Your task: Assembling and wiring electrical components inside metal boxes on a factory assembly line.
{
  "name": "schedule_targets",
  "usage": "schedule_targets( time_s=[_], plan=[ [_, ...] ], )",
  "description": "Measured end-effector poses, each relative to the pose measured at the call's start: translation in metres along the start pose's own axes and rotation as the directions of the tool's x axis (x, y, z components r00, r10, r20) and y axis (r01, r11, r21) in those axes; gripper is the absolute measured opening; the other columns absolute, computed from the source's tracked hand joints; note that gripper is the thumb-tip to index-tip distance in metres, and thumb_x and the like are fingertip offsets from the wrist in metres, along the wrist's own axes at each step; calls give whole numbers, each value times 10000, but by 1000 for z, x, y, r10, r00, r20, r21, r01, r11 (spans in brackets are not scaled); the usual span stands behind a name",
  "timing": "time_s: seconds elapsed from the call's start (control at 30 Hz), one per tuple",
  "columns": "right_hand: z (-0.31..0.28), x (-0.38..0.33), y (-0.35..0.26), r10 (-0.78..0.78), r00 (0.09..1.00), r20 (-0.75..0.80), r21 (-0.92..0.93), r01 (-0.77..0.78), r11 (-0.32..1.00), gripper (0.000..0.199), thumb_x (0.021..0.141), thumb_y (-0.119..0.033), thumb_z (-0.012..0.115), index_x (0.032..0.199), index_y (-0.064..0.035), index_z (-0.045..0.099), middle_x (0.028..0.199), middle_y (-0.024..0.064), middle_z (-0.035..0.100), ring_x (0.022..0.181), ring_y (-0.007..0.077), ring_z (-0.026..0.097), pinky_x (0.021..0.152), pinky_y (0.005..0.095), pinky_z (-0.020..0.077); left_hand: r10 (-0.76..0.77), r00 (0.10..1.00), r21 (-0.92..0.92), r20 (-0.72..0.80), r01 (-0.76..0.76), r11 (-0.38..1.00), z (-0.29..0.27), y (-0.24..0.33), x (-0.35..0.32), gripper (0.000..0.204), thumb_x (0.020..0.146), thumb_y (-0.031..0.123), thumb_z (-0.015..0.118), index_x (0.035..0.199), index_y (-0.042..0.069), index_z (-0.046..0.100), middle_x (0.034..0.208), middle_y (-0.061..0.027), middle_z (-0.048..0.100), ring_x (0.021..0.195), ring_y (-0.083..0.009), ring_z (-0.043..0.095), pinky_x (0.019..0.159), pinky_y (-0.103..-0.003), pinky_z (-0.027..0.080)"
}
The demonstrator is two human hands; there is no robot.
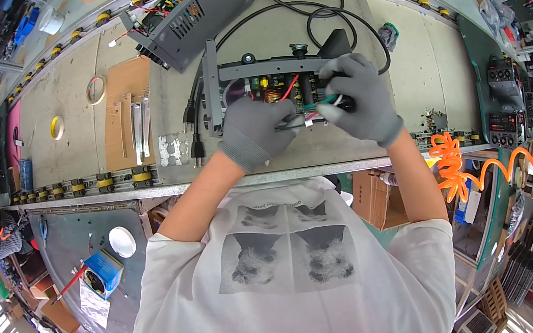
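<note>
On the bench in front of me lies an open grey metal chassis [270,68], with circuit parts, a copper coil and coloured wires inside. My left hand [253,131], in a grey glove, is closed at its near edge, pinching dark wires [289,124]. A small white tag or connector sits beside its fingertips. My right hand [361,102], gloved too, pinches the ends of a green wire [324,101] and others at the chassis's right side. A red wire [290,86] rises between the hands. The fingers hide the exact wire ends.
Behind the chassis, a second vented grey metal box [195,21] stands tilted with wires spilling out. A black cable [343,9] loops at the back right; two black plugs [196,149] hang left. Metal strips [138,126] lie on cardboard [116,136]. An orange coiled hose [450,164] is at right.
</note>
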State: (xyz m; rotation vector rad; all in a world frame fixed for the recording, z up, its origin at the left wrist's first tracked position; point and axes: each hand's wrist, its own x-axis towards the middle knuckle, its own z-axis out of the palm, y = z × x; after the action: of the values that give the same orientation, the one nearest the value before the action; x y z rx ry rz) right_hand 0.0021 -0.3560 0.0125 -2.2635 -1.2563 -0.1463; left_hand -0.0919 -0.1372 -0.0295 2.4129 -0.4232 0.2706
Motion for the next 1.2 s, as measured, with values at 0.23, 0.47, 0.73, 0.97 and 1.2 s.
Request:
schedule_targets(
  time_s=[0.23, 0.47, 0.73, 0.97, 1.2],
  plan=[
    [23, -22, 18, 139, 935, -325, 474, 35, 880, 157, 663, -68, 714, 582, -29, 585, 743, 72, 625, 802, 245, 551, 711, 345, 442, 270, 963, 244, 7, -264, 933, 52, 24, -15, 257, 819, 412, 682, 764, 161, 668, 589, -8, 607, 542, -213, 630, 531, -379, 491],
    [19, -18, 17, 51, 966, -254, 376, 50, 925, 188, 592, -45, 775, 595, -64, 587, 777, 51, 634, 805, 232, 570, 728, 351, 442, -176, 976, 327, 131, 125, 937, 103, 25, 0, 232, 846, 397, 662, 879, 172, 705, 621, -18, 627, 581, -226, 661, 489, -394, 506],
    [12, -19, 19, 38, 986, -165, 379, 28, 925, 185, 587, -52, 786, 617, -75, 604, 853, 58, 649, 858, 246, 579, 775, 361, 451, -236, 970, -123, 49, 241, 963, 94, 35, -3, 266, 867, 380, 693, 882, 114, 694, 693, -29, 663, 579, -203, 649, 512, -335, 488],
    [7, -16, 14, -14, 992, -128, 268, 49, 962, 182, 617, -76, 766, 759, -110, 659, 867, 41, 667, 854, 255, 591, 803, 368, 439, -353, 861, -703, 366, 504, 501, 49, 43, -4, 312, 1014, 307, 520, 930, 37, 652, 624, -31, 609, 602, -117, 640, 528, -297, 474],
    [4, -15, -19, -61, 998, -11, -180, 58, 982, 295, 700, -108, 721, 987, -160, 673, 854, 6, 667, 880, 223, 641, 903, 434, 399, -323, 946, -197, 10, 318, 927, 55, 41, -4, 267, 1011, 284, 514, 975, 63, 659, 666, -113, 659, 527, -262, 647, 505, -388, 468]
  ],
)
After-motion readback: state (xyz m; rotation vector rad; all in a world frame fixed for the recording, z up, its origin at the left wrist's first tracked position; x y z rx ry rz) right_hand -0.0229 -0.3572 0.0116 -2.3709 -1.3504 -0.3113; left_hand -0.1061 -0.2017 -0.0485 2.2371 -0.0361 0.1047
